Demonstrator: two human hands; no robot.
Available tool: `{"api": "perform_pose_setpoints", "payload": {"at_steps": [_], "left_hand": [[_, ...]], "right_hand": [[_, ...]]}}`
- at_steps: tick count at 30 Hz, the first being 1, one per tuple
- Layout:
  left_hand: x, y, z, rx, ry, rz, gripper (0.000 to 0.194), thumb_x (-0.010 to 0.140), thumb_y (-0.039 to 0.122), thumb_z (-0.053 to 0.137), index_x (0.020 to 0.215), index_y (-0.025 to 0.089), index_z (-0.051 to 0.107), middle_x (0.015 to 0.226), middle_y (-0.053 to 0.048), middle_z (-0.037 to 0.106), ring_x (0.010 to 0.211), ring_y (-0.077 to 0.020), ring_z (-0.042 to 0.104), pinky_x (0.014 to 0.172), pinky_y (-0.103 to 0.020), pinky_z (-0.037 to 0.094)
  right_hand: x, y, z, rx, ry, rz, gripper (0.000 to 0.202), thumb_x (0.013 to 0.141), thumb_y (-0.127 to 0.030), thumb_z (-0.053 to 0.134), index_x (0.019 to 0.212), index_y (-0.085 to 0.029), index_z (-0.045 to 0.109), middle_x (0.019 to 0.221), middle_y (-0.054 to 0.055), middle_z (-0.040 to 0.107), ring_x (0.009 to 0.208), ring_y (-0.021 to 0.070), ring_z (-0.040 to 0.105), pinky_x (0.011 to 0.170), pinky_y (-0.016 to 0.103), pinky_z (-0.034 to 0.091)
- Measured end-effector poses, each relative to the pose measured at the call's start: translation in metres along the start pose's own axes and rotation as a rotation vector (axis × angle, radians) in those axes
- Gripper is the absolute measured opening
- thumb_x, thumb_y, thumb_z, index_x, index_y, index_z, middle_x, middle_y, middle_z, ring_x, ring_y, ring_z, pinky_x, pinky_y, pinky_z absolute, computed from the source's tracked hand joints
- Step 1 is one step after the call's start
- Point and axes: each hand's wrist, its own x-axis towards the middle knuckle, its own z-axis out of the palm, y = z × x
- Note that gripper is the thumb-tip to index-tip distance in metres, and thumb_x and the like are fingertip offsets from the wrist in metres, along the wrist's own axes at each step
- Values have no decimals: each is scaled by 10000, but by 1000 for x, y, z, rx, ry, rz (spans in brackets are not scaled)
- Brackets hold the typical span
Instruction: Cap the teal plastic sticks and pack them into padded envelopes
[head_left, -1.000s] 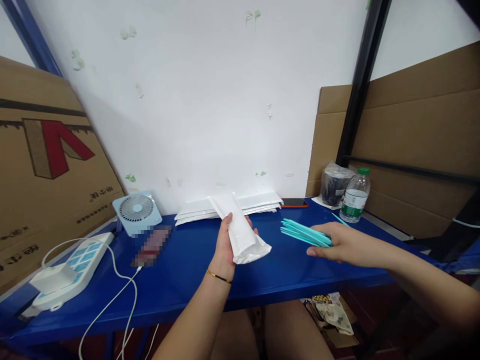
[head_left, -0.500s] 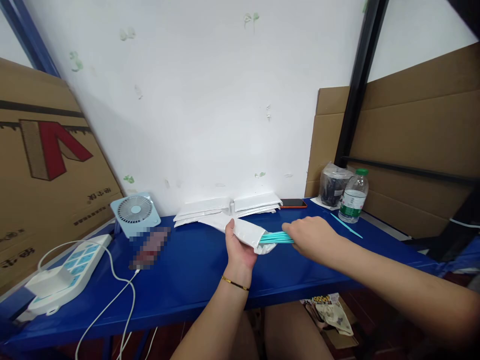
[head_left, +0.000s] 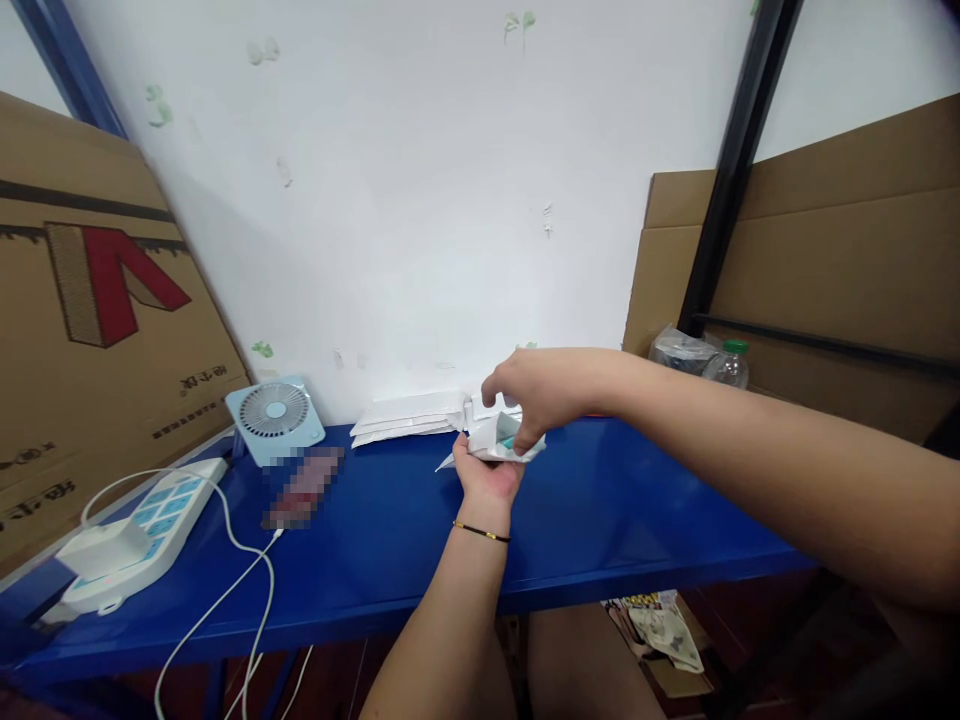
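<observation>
My left hand (head_left: 487, 475) is closed around a white bag (head_left: 484, 440), holding it up over the blue table. The bag's mouth faces me, and a bit of the turquoise sticks (head_left: 508, 442) shows inside it. Above the bag, my right hand (head_left: 544, 395) has its thumb at the opening and its other fingers spread and curved over it. Nothing is visible between those fingers. Behind the hands, white bags (head_left: 409, 412) lie stacked against the wall, partly covered on the right by my right hand.
A blue fan (head_left: 275, 410), a power strip (head_left: 154, 530) with white cables and a blurred object stand on the left of the blue table (head_left: 360, 530). A bottle (head_left: 729, 365) and a wrapped cup (head_left: 679, 348) are partly behind my right forearm. Cardboard flanks both sides.
The turquoise sticks have gone deeper into the bag, and my right hand has let go of them and moved up and left over the opening. The bag has turned its mouth towards me.
</observation>
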Motion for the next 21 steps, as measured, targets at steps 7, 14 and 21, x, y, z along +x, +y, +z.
{"api": "perform_pose_setpoints", "payload": {"at_steps": [7, 14, 21], "left_hand": [[4, 10, -1, -203, 34, -39, 384, 827, 338, 323, 1013, 133, 589, 983, -122, 612, 882, -277, 593, 686, -433, 493], [-3, 7, -4, -179, -78, -142, 301, 760, 258, 361, 868, 106, 598, 851, -116, 621, 766, -246, 603, 625, -381, 494], [0, 16, -18, -184, -62, -216, 220, 607, 125, 401, 769, 95, 547, 706, -97, 580, 672, -214, 601, 607, -340, 490]], "right_hand": [[-22, 28, 16, 115, 98, -399, 236, 754, -318, 627, 951, -194, 663, 875, 34, 640, 716, 132, 563, 633, 246, 405], [-21, 35, 58, -49, 308, -502, 117, 797, -253, 589, 863, -201, 669, 1173, 87, 519, 1058, 234, 467, 859, 369, 391], [-17, 44, 84, -15, 382, -467, 292, 899, -266, 422, 1160, -178, 518, 1086, 101, 575, 945, 184, 531, 815, 327, 421]]}}
